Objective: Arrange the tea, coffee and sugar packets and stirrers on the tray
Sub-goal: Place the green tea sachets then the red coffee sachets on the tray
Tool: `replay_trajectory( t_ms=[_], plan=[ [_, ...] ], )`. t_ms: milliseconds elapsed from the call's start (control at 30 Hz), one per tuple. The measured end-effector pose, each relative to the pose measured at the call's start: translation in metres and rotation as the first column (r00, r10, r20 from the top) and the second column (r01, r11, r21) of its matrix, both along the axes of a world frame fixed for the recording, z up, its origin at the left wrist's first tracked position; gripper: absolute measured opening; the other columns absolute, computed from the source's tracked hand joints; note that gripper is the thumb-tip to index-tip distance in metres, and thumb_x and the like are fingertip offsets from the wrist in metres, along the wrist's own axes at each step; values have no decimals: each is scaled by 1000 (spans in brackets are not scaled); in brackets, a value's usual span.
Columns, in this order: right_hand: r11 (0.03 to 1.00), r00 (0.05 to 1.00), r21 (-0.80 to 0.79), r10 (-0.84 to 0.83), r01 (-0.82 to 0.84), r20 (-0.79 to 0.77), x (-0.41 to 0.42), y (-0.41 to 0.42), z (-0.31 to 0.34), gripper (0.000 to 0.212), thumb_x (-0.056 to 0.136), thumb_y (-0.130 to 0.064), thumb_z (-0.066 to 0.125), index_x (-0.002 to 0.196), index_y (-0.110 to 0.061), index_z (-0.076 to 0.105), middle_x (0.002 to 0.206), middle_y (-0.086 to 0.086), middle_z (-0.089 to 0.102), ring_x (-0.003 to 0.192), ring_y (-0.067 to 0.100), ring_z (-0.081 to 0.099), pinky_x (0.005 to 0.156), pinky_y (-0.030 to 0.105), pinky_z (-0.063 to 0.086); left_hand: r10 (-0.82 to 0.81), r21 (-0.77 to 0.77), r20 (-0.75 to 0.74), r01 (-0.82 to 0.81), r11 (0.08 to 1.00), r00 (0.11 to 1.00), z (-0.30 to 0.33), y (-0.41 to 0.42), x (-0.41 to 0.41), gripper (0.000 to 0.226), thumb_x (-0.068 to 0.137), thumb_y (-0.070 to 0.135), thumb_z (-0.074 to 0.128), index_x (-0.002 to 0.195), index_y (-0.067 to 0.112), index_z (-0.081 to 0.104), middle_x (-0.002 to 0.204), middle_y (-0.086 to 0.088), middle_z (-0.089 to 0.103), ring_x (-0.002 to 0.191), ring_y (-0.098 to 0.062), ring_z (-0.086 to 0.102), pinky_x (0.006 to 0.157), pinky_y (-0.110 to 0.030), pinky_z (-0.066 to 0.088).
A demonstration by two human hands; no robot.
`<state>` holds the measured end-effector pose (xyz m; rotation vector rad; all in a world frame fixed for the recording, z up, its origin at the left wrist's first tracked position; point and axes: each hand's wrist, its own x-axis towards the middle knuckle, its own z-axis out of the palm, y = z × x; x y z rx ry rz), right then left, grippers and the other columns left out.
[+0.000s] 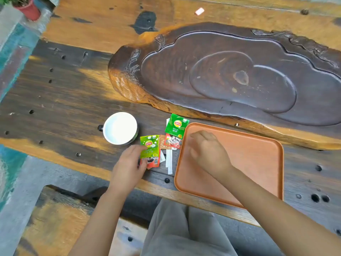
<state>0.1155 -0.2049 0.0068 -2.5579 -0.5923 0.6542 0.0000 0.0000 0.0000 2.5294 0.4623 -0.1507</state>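
Note:
An orange-brown tray (254, 163) lies near the table's front edge with nothing on it but my right hand (208, 154), which hovers over its left part with loosely curled fingers and holds nothing. Left of the tray lies a pile of packets: a green tea packet (176, 126) at the top, a red coffee packet (173, 141), a brown sugar packet (162, 144) and white wrapped stirrers (169, 161). My left hand (127, 167) grips a light green tea packet (150, 145) together with a red coffee packet (154, 161) under it.
A white cup (120, 128) stands left of the pile. A big dark carved wooden tea board (239, 76) fills the table behind the tray. A red plant pot (29, 10) stands at the far left corner. A small pink scrap (199, 11) lies far back.

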Motion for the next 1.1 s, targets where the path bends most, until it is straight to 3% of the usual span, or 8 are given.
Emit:
replay_trajectory(
  t_ms=[233, 333, 400, 500, 600, 667, 867, 1100],
  plan=[
    [977, 972, -86, 207, -198, 113, 28, 45, -47, 56, 89, -24, 54, 140, -9, 37, 150, 13, 33, 137, 28, 29, 113, 37, 20, -96, 92, -118, 107, 990, 988, -37, -3, 15, 51, 76, 8, 69, 125, 10, 55, 131, -10, 54, 121, -27, 48, 90, -47, 50],
    [954, 954, -166, 271, -248, 127, 30, 48, -60, 54, 89, -20, 52, 139, -7, 38, 149, 13, 35, 136, 29, 33, 111, 38, 21, -71, 102, -115, 83, 991, 991, -39, -6, 13, 48, 76, 7, 69, 123, 10, 57, 131, -11, 55, 121, -29, 48, 91, -48, 49],
    [960, 943, -142, 266, -240, 201, 30, 48, -64, 43, 82, -10, 58, 125, -3, 54, 135, 17, 53, 122, 33, 50, 103, 39, 34, -57, 117, -103, 69, 991, 993, -41, -7, 12, 46, 75, 6, 70, 119, 12, 60, 127, -11, 58, 117, -30, 51, 86, -48, 52],
    [969, 918, -101, 245, -224, 313, 30, 47, -65, 26, 58, 2, 71, 84, -3, 70, 92, 15, 74, 81, 31, 69, 76, 34, 51, -37, 137, -75, 47, 989, 996, -39, -9, 13, 38, 76, 9, 71, 114, 13, 65, 122, -9, 62, 113, -30, 55, 77, -46, 55],
    [981, 907, -41, 192, -191, 375, 31, 46, -54, 29, 41, 4, 78, 65, -10, 68, 61, 5, 71, 54, 23, 66, 47, 21, 48, -44, 182, 6, 42, 982, 999, -35, -12, 12, 29, 80, 6, 68, 108, 9, 68, 117, -11, 65, 106, -32, 60, 71, -47, 57],
    [988, 905, 22, 131, -153, 406, 32, 43, -44, 32, 41, 3, 80, 67, -13, 70, 57, 0, 68, 50, 20, 64, 39, 17, 41, -17, 196, 65, 4, 981, 998, -30, -15, 11, 26, 82, 3, 64, 108, 5, 68, 114, -15, 67, 103, -34, 62, 77, -47, 56],
    [922, 891, 385, -144, -38, 431, 30, 10, -23, 29, 79, -5, 53, 102, -6, 72, 103, 9, 73, 94, 22, 70, 80, 32, 55, 87, 238, 312, -167, 957, 946, 1, -30, 8, 23, 89, 4, 55, 108, 2, 68, 109, -13, 69, 101, -25, 64, 93, -29, 46],
    [982, 850, 188, -128, 34, 512, -4, -82, -45, 33, 85, -6, 44, 104, -5, 71, 108, 9, 72, 101, 23, 68, 93, 30, 45, -154, 228, 361, 73, 971, 920, -12, -95, 47, 27, 85, 7, 50, 102, 4, 71, 106, -13, 71, 101, -24, 66, 96, -28, 41]
  ],
)
